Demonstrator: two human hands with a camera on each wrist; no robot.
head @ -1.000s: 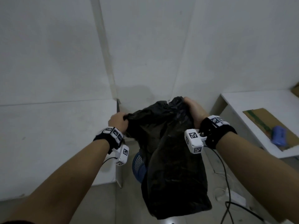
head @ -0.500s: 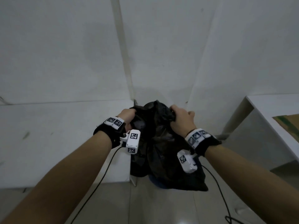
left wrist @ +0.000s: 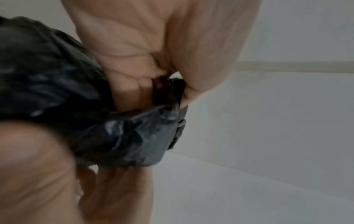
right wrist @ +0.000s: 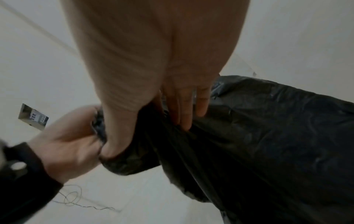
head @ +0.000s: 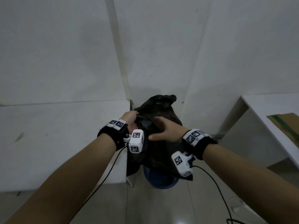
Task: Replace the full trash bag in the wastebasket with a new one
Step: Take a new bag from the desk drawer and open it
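Note:
A black trash bag (head: 158, 152) hangs over a blue wastebasket (head: 160, 180) on the floor and hides most of it. My left hand (head: 129, 117) grips the bag's upper edge on the left, fingers curled round the bunched film (left wrist: 124, 136). My right hand (head: 165, 130) is at the bag's top just right of the left hand. Its fingers (right wrist: 184, 112) are straight and push into the folds of the bag (right wrist: 268, 136), and the thumb lies beside the left hand (right wrist: 67, 144). Whether the bag's mouth is open is hidden.
A white table (head: 48, 143) stands at the left, touching the bag's side. Another white table (head: 267, 107) at the right carries a piece of cardboard (head: 284, 125). Cables (head: 218, 191) trail across the tiled floor. White walls meet in a corner behind the basket.
The bag has come lower, down over the blue basket. My right hand let go of the bag's edge and opened, fingers now straight against the folds. The left hand keeps its grip.

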